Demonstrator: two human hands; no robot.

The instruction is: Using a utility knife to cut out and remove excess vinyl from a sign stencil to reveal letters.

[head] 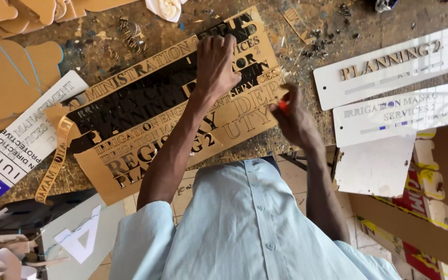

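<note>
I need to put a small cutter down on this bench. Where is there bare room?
Bare bench shows between the gold lettered sheet and the white sign plate, though gritty with scraps. Left is crowded: tan cutouts, white printed sign. Left hand covers the sheet.

To my right on the desk point(307, 21) lie two long white plates point(390, 67) with gold letters and a blank white sheet point(374, 166), while tan cut-out shapes point(11, 78) and a white printed sign point(27, 137) sit off to my left.
</note>
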